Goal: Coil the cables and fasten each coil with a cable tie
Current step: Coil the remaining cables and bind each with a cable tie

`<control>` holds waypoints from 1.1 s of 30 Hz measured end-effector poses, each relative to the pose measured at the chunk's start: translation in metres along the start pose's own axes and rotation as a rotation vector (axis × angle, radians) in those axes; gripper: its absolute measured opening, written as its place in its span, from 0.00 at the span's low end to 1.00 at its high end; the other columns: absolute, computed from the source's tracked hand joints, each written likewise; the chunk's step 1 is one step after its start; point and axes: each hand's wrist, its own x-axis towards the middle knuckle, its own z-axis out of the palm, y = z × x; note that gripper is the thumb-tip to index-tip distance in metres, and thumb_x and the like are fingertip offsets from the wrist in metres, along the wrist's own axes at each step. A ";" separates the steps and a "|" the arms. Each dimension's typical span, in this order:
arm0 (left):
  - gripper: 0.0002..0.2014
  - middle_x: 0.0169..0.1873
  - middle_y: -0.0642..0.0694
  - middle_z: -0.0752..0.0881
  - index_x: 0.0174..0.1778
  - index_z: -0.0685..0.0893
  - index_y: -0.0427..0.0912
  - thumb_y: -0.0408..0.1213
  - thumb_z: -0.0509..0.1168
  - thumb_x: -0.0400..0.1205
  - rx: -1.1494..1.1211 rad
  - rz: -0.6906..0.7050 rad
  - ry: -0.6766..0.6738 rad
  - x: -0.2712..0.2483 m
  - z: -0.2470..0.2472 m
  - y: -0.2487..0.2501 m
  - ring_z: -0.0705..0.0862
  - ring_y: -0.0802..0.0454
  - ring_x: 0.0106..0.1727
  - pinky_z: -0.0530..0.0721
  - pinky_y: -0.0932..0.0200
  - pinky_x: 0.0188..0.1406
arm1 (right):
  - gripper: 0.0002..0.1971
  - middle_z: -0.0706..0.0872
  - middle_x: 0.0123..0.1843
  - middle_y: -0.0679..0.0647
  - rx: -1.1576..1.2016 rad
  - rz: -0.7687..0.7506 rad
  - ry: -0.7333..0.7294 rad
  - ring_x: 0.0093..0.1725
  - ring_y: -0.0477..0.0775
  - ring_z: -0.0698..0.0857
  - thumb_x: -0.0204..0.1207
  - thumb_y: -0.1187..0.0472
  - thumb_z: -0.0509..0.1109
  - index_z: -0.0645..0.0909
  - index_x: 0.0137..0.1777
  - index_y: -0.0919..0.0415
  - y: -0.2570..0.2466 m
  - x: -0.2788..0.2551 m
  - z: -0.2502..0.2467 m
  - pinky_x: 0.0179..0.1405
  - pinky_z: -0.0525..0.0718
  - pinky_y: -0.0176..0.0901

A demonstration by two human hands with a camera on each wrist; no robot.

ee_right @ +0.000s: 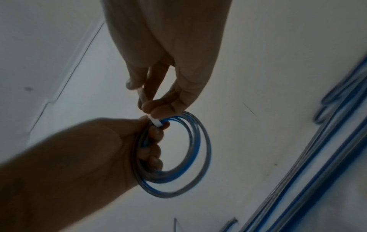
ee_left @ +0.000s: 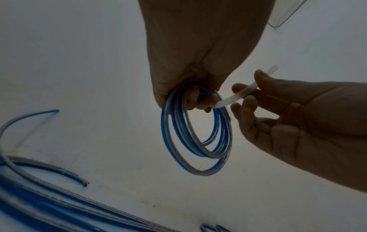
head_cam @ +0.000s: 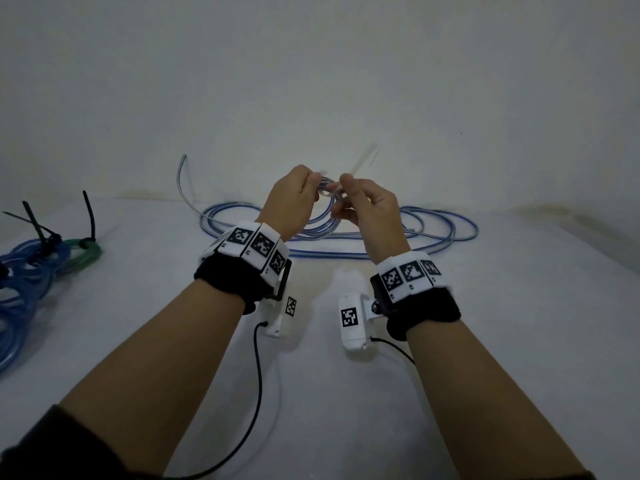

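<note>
My left hand (head_cam: 300,188) (ee_left: 190,97) (ee_right: 151,141) grips a small coil of blue-and-clear cable (ee_left: 196,141) (ee_right: 190,157) (head_cam: 323,211), fingers curled through its loops, held above the table. My right hand (head_cam: 349,199) (ee_left: 248,100) (ee_right: 151,105) pinches a translucent white cable tie (ee_left: 234,97) (ee_right: 148,108) (head_cam: 363,159) between thumb and fingers. The tie's lower end meets the top of the coil at the left fingers; its tail sticks up and to the right.
Loose blue-and-clear cable (head_cam: 433,233) lies sprawled on the white table (head_cam: 346,393) beyond my hands. At the far left sit blue and green coils (head_cam: 38,261) bound with black cable ties (head_cam: 89,216). A white wall (head_cam: 311,81) backs the table.
</note>
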 end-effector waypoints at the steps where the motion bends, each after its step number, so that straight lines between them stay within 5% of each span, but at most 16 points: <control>1: 0.12 0.31 0.55 0.77 0.44 0.75 0.39 0.40 0.51 0.87 0.001 0.003 -0.003 0.000 0.001 -0.002 0.73 0.61 0.33 0.68 0.64 0.32 | 0.09 0.83 0.39 0.64 0.026 -0.003 0.024 0.31 0.49 0.82 0.80 0.63 0.66 0.84 0.46 0.69 0.000 0.000 -0.001 0.37 0.85 0.41; 6: 0.12 0.31 0.55 0.77 0.44 0.75 0.39 0.41 0.52 0.87 0.004 0.029 0.011 0.001 0.007 -0.007 0.73 0.61 0.31 0.69 0.74 0.31 | 0.04 0.82 0.38 0.62 0.206 -0.016 0.052 0.28 0.48 0.81 0.77 0.73 0.66 0.77 0.46 0.64 0.001 0.004 -0.007 0.32 0.84 0.39; 13: 0.10 0.30 0.55 0.77 0.43 0.74 0.41 0.37 0.52 0.87 0.029 0.124 0.027 0.000 0.012 -0.008 0.73 0.62 0.31 0.68 0.73 0.32 | 0.17 0.84 0.29 0.55 0.191 0.062 0.042 0.21 0.47 0.75 0.85 0.57 0.57 0.79 0.39 0.65 0.009 0.002 -0.013 0.23 0.77 0.36; 18: 0.10 0.33 0.51 0.79 0.45 0.77 0.38 0.37 0.53 0.87 0.054 0.170 0.038 -0.003 0.014 -0.006 0.75 0.63 0.32 0.68 0.74 0.33 | 0.06 0.81 0.25 0.53 0.160 0.113 0.051 0.18 0.45 0.69 0.80 0.62 0.66 0.76 0.42 0.61 0.004 0.004 -0.018 0.19 0.68 0.34; 33: 0.09 0.34 0.49 0.80 0.45 0.77 0.39 0.36 0.53 0.87 0.060 0.190 0.024 -0.007 0.018 -0.002 0.75 0.64 0.32 0.68 0.76 0.32 | 0.06 0.75 0.28 0.57 0.018 0.172 0.043 0.15 0.39 0.68 0.79 0.68 0.66 0.77 0.40 0.64 -0.005 0.004 -0.019 0.16 0.64 0.31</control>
